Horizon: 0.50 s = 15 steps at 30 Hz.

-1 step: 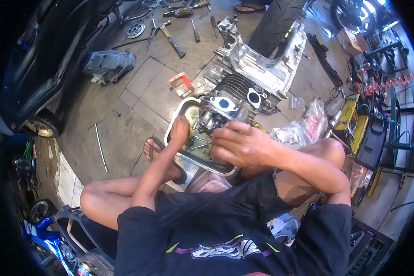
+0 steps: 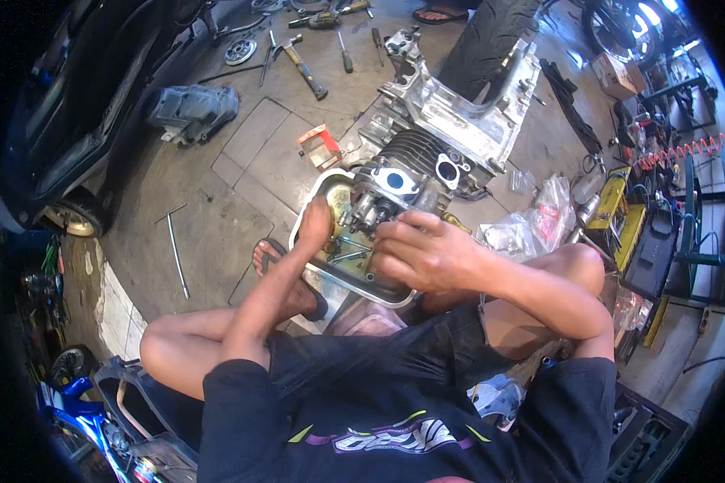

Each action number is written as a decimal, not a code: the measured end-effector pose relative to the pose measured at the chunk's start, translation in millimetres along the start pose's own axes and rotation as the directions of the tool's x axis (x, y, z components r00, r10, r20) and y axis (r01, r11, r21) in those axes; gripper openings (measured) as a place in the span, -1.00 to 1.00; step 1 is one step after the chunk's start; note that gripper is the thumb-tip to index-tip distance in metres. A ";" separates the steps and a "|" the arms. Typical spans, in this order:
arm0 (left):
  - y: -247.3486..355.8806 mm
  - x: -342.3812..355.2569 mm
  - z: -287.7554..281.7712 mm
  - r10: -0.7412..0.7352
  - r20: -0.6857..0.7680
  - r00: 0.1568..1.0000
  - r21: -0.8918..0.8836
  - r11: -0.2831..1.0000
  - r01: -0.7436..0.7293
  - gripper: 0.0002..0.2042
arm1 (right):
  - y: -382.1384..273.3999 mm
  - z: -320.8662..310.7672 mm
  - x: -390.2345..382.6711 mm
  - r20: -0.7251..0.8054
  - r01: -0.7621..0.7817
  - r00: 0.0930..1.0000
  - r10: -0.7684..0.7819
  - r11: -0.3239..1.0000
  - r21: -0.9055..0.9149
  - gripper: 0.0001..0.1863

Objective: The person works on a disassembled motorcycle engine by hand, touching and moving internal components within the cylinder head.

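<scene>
Two bare hands work low, between the bent knees, at the near end of a partly stripped engine (image 2: 415, 154) on the floor. Left hand (image 2: 315, 225) reaches down inside the pale-rimmed tray (image 2: 372, 296); fingers curled, tips out of sight, so cannot tell whether they pinch anything. Right hand (image 2: 424, 253) hangs over the tray's right side, just below the engine's end, fingers bent and close together; whatever they may grip is hidden behind the knuckles. Engine's near end overhangs the tray, probably so that drips and loose parts land inside; its finned barrel lies on its side, ports facing up, which likely gives both hands easy reach. Tray contents: slim metal rods (image 2: 350, 247), perhaps bolts or tools, on a yellowish, wet-looking bottom. Just beyond the tray, a small red box (image 2: 321, 148) stands open; contents unclear. To the right, clear plastic bags (image 2: 549, 211) with reddish matter showing through, near a yellow toolbox (image 2: 612, 211), its contents too jumbled to name.
</scene>
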State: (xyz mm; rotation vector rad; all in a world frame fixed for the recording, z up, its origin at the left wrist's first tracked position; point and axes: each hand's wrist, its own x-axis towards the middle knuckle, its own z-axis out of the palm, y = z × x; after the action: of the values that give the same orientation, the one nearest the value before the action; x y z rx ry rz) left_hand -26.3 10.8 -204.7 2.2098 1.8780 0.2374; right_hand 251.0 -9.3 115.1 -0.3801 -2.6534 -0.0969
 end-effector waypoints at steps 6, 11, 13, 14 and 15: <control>28.0 22.6 -156.2 0.215 0.096 0.972 -0.430 0.890 -0.154 -0.84 | 8.2 9.1 -13.5 0.009 -0.133 0.991 0.133 0.985 0.111 -0.68; 74.0 -0.9 -269.9 0.374 0.115 0.920 -0.655 0.725 -0.213 -0.80 | 23.6 -9.1 -10.9 -0.048 -0.401 0.898 0.437 0.859 0.317 -0.46; 90.0 -9.4 -278.7 0.394 0.073 0.916 -0.680 0.692 -0.244 -0.81 | 30.9 -11.5 -7.6 -0.135 -0.445 0.851 0.508 0.832 0.331 -0.52; 94.8 -11.8 -277.0 0.395 0.104 0.913 -0.667 0.708 -0.231 -0.81 | 35.5 -11.2 -7.7 -0.170 -0.454 0.835 0.523 0.830 0.323 -0.53; 97.5 -10.9 -272.5 0.418 0.071 0.906 -0.675 0.689 -0.265 -0.82 | 38.2 -11.4 -8.4 -0.205 -0.465 0.818 0.538 0.828 0.314 -0.54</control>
State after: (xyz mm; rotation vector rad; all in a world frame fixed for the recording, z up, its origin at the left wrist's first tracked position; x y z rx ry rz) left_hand -9.3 4.5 84.4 1.9442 1.0081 0.5886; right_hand 273.9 23.8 121.8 -0.8993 -2.1579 0.3282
